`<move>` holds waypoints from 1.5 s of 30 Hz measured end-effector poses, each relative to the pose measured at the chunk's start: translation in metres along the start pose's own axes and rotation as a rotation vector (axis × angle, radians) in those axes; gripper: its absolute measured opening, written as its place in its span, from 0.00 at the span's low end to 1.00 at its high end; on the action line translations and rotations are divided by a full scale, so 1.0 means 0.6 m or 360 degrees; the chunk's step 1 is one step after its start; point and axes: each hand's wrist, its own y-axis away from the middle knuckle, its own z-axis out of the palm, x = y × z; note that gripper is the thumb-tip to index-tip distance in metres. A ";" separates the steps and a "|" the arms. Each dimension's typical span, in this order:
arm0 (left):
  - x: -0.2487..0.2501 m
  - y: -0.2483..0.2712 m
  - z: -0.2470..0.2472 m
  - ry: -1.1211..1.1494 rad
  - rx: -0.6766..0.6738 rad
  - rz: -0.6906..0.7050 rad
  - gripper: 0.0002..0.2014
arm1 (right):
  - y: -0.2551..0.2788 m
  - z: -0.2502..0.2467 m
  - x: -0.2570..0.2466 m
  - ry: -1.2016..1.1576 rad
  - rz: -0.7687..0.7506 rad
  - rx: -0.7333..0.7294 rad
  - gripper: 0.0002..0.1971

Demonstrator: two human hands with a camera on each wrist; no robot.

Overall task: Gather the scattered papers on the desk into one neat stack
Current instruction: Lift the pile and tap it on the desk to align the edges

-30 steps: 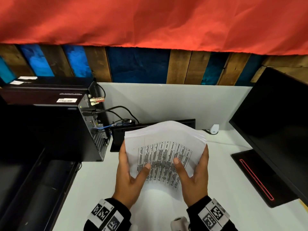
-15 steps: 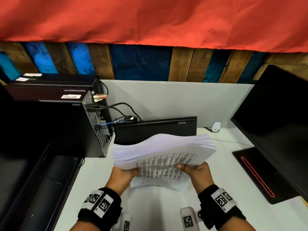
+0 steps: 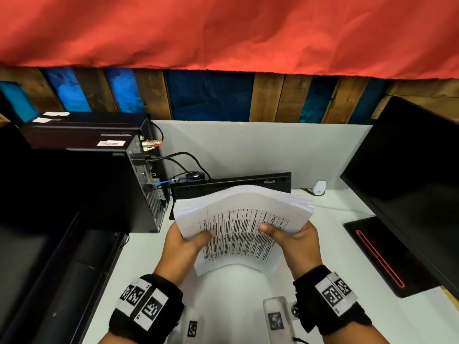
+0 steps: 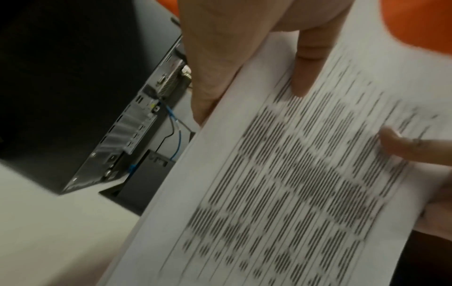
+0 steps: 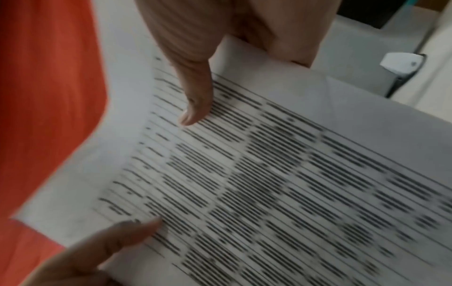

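A thick stack of white papers (image 3: 241,219) with a printed table on the top sheet hangs above the white desk (image 3: 223,294), bowed upward in the middle. My left hand (image 3: 185,240) grips its left edge, thumb on top and fingers underneath. My right hand (image 3: 289,235) grips the right edge the same way. The left wrist view shows the stack (image 4: 281,183) with my left thumb (image 4: 307,63) pressed on the print. In the right wrist view my right thumb (image 5: 193,96) lies on the top sheet (image 5: 269,183). The far edges of the sheets fan out unevenly.
A black computer tower (image 3: 99,184) with cables stands at the left. A black keyboard (image 3: 231,186) leans against the white partition behind the papers. A black monitor (image 3: 409,175) and its base (image 3: 377,254) fill the right. A small white device (image 3: 319,187) sits near the partition.
The stack went from upright and facing me to nearly flat half a second ago, and now tilts back toward me and bows upward. Both hands stay on its side edges.
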 end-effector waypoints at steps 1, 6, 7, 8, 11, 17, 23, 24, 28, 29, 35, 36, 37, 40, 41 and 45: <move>0.010 0.002 0.003 -0.0004 -0.0011 0.0067 0.22 | 0.002 0.003 -0.006 0.0043 -0.0076 0.0062 0.29; 0.049 0.011 0.035 0.0023 0.0210 0.0486 0.27 | 0.020 0.013 -0.020 0.0543 -0.0854 0.0295 0.42; 0.056 0.014 0.042 0.0020 0.0272 0.0555 0.25 | 0.025 0.014 -0.021 0.0691 -0.0962 0.0276 0.38; 0.060 0.015 0.048 0.0004 0.0338 0.0602 0.23 | 0.029 0.016 -0.020 0.0830 -0.1024 0.0248 0.32; 0.063 0.006 0.056 0.0021 0.0536 0.0609 0.15 | 0.033 0.019 -0.012 0.0979 -0.0990 0.0191 0.23; 0.055 -0.003 0.056 0.0174 0.0590 0.0495 0.09 | 0.032 0.013 -0.014 0.0922 -0.0950 0.0195 0.21; 0.052 -0.014 0.056 0.0195 0.0561 0.0407 0.09 | 0.034 0.019 -0.015 0.0931 -0.0778 0.0117 0.23; 0.051 -0.017 0.054 0.0169 0.0505 0.0398 0.11 | 0.034 0.021 -0.018 0.0953 -0.0781 0.0092 0.23; 0.048 -0.016 0.049 0.0123 0.0295 0.0347 0.22 | 0.037 0.029 -0.022 0.1068 -0.0919 0.0028 0.21; 0.044 -0.017 0.048 0.0149 0.0263 0.0313 0.24 | 0.037 0.029 -0.021 0.1033 -0.0924 0.0036 0.22; -0.001 -0.016 0.027 0.0030 0.0124 0.0149 0.27 | 0.026 0.010 0.017 0.0219 -0.0464 0.0082 0.40; -0.014 -0.018 0.020 -0.0040 0.0115 0.0112 0.29 | 0.024 0.007 0.026 0.0161 -0.0350 0.0059 0.36; -0.027 -0.020 0.015 -0.0123 0.0107 0.0074 0.30 | 0.022 0.003 0.035 0.0155 -0.0229 0.0033 0.31; -0.061 -0.025 0.002 -0.0328 0.0060 -0.0047 0.27 | 0.013 -0.015 0.065 0.0219 0.0072 -0.0017 0.19; -0.069 -0.025 -0.001 -0.0378 0.0040 -0.0077 0.25 | 0.012 -0.020 0.073 0.0214 0.0139 -0.0012 0.18; -0.086 -0.026 -0.010 -0.0520 0.0063 -0.0005 0.19 | 0.004 -0.022 0.087 0.0176 0.0231 0.0100 0.16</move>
